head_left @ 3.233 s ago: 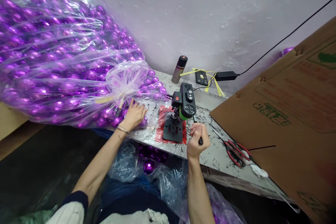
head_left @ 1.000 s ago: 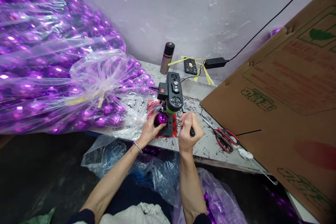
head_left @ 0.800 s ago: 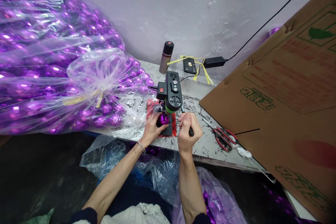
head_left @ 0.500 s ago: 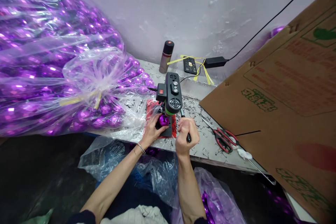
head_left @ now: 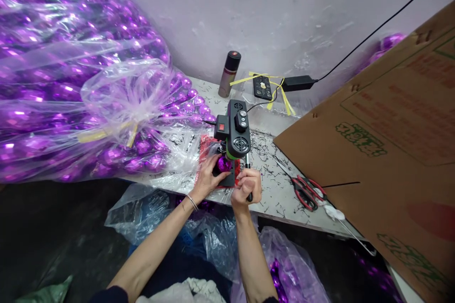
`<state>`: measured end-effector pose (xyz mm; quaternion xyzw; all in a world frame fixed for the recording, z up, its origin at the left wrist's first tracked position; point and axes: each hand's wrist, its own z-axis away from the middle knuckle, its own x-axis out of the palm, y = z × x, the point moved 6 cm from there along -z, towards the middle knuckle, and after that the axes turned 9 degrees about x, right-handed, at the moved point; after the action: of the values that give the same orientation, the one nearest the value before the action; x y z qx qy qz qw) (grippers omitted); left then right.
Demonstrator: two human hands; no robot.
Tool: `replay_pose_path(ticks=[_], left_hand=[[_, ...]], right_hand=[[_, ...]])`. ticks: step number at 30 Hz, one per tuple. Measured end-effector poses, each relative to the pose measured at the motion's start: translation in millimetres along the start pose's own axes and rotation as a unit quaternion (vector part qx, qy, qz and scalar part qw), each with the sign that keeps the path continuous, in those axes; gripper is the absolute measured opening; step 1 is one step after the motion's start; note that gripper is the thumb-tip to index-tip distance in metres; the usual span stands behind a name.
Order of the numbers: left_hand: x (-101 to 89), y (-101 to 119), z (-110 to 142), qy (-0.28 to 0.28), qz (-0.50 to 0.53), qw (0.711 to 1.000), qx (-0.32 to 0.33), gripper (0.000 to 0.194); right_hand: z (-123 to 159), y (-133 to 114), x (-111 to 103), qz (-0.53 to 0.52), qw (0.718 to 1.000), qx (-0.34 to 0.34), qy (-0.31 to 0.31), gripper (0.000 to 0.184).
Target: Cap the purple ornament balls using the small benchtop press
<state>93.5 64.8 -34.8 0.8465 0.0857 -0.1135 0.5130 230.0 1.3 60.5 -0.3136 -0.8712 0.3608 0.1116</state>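
A small black bench press (head_left: 238,130) with a red switch and a side lever stands on the worktable. My left hand (head_left: 207,179) pinches a shiny purple bauble (head_left: 223,164) under the press head, over its dark base plate (head_left: 227,181). My right hand (head_left: 248,186) is wrapped round the press lever (head_left: 248,161), its black grip poking out below the fist. Beneath the base lies a red sheet (head_left: 206,144). What the press head touches on the bauble is hidden.
Large clear bags of purple baubles (head_left: 71,104) fill the left. Red-handled scissors (head_left: 307,191) lie right, beside a cardboard box (head_left: 387,151). Behind the press are a spray can (head_left: 229,74), a phone (head_left: 262,86) and a black adapter (head_left: 298,83). Small dark bits litter the worktable (head_left: 270,194).
My right hand has moved slightly left and closer to the press, with the lever still in its grip. My left hand stays at the bauble. The whole view has shifted a little.
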Motion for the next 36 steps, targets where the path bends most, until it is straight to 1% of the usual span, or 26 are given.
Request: replay_pose_path(ticks=[5,10,17,21,23,25,27,28,30,32,34,36], left_hand=[[0.5,-0.6,0.1,0.002,0.008,1.0,-0.008,0.058],[1.9,-1.6,-0.7,0.002,0.001,1.0,0.009,0.057],[4.5,-5.6,-2.9,-0.004,-0.009,1.0,0.027,0.06],[5.5,-7.9,-2.1,0.001,-0.008,0.999,0.033,0.059],[6.4,-8.8,-3.5,0.005,-0.008,0.999,0.037,0.06],[7.1,-9.0,-6.9,0.007,-0.008,0.999,0.041,0.061],[6.8,-8.6,-9.8,0.005,-0.009,0.999,0.044,0.062],[5.9,-7.9,-9.5,0.003,-0.009,0.999,0.046,0.062],[1.8,-5.2,-1.8,-0.007,-0.013,0.998,0.056,0.061],[-5.5,1.0,17.1,-0.025,-0.027,0.996,0.082,0.057],[-16.1,9.9,43.3,-0.046,-0.053,0.991,0.114,0.061],[-29.9,19.0,64.8,-0.059,-0.084,0.986,0.132,0.072]], right_hand=[[0.7,3.0,0.0,0.0,1.0,-0.008,0.001,0.041],[1.6,7.6,0.9,-0.002,1.0,-0.011,0.009,0.043],[1.9,13.5,2.4,-0.057,0.998,0.004,0.005,0.042],[5.1,16.9,2.6,-0.037,0.999,0.002,-0.001,0.045],[3.1,14.7,2.8,-0.035,0.999,-0.004,-0.002,0.048],[-5.2,7.5,2.1,-0.038,0.999,-0.002,0.005,0.048],[-19.8,-4.1,1.1,-0.044,0.999,0.02,0.012,0.046],[-28.4,-9.9,0.6,-0.048,0.998,0.044,0.013,0.045],[-44.2,-22.1,0.0,-0.046,0.995,0.087,0.004,0.047],[-53.7,-32.1,-0.4,-0.034,0.994,0.106,-0.015,0.048],[-54.7,-36.2,-2.3,-0.022,0.994,0.102,-0.026,0.048],[-48.8,-33.8,-4.5,-0.018,0.996,0.089,-0.026,0.047]])
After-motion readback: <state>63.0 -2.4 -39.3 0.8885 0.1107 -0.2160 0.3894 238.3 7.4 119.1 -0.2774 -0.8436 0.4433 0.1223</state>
